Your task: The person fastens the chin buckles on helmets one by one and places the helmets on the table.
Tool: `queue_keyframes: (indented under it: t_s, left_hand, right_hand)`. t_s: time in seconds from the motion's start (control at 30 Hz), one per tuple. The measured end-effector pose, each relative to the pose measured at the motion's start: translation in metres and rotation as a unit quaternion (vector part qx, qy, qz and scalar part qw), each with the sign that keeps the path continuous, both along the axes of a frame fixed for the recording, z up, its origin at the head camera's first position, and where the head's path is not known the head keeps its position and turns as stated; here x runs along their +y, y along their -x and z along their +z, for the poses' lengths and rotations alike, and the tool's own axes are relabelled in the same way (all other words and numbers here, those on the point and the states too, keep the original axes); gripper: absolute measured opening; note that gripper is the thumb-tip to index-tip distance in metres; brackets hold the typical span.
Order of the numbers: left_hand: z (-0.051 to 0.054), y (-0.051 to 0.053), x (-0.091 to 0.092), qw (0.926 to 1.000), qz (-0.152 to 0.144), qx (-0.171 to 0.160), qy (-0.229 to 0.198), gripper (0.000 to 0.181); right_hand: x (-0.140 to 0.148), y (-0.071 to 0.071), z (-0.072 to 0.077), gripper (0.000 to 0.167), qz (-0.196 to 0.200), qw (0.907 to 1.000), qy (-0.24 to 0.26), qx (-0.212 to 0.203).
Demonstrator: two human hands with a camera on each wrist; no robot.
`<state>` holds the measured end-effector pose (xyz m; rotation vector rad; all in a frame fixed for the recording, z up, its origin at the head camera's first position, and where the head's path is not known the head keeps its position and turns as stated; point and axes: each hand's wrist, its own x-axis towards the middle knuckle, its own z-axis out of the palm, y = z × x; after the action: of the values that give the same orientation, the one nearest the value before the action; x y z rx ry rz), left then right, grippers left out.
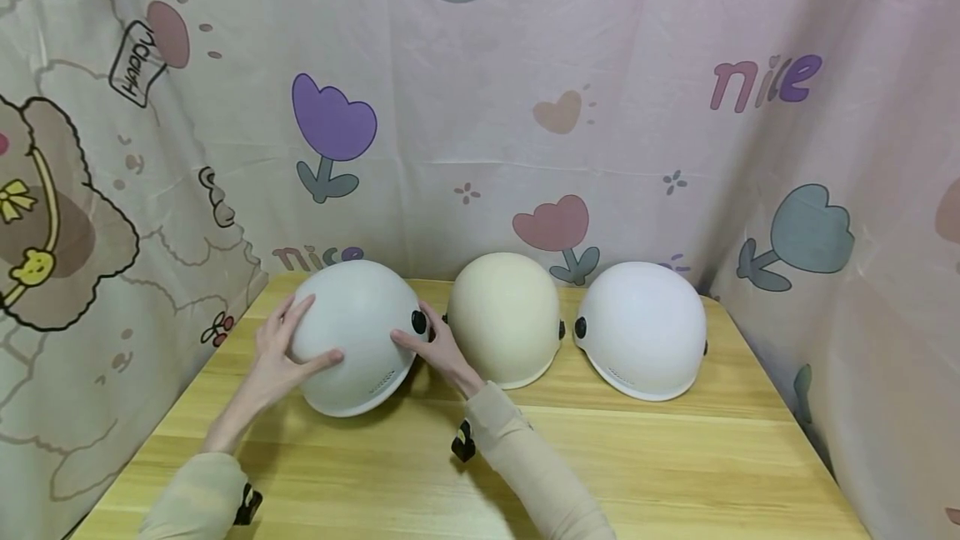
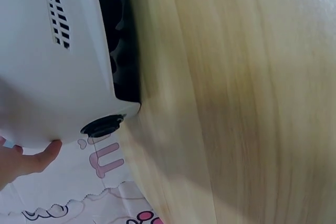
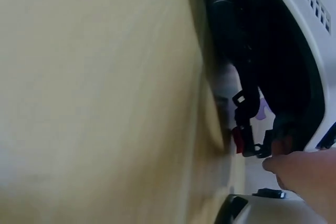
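Observation:
A white helmet (image 1: 358,327) is tilted at the left of the table, between my two hands. My left hand (image 1: 279,361) lies on its left side, thumb and fingers spread straight over the shell. At the right edge my right hand (image 1: 444,352) grips the shell near a black round fitting (image 1: 419,322), thumb outside, the other fingers partly hidden. In the right wrist view the dark inside shows, with a black chin strap (image 3: 249,90) and a red buckle part (image 3: 238,140). Vent slots (image 2: 58,17) appear in the left wrist view.
A cream helmet (image 1: 506,319) stands just right of my right hand. Farther right is another white helmet (image 1: 645,327). All are on a wooden table (image 1: 675,465), with a printed curtain (image 1: 465,90) behind it and at both sides.

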<state>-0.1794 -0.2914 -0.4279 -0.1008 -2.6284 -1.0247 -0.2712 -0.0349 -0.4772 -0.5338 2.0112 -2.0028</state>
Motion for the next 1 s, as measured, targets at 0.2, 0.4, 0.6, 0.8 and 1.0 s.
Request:
queue_keyframes:
  t_s: [0.2, 0.4, 0.6, 0.8, 1.0]
  left_hand:
    - [-0.004, 0.001, 0.004, 0.9996, 0.004, 0.007, 0.025, 0.103]
    - [-0.008, 0.003, 0.005, 0.9991, 0.003, 0.015, 0.038, 0.102]
    - [-0.010, 0.005, 0.007, 0.9982, 0.001, 0.026, 0.053, 0.101]
    - [-0.010, 0.007, 0.006, 0.9978, 0.002, 0.027, 0.061, 0.100]
    - [-0.010, 0.009, 0.005, 0.9971, 0.002, 0.029, 0.070, 0.100]
  right_hand:
    - [0.001, 0.001, -0.009, 0.091, 0.018, 0.9998, -0.012, 0.000]
    - [0.000, 0.005, -0.013, 0.090, 0.059, 0.9981, -0.011, 0.013]
    - [0.000, 0.007, -0.015, 0.100, 0.078, 0.9963, -0.033, 0.016]
    - [-0.002, 0.009, -0.017, 0.102, 0.075, 0.9960, -0.048, 0.013]
    - [-0.004, 0.011, -0.018, 0.102, 0.059, 0.9968, -0.052, 0.007]
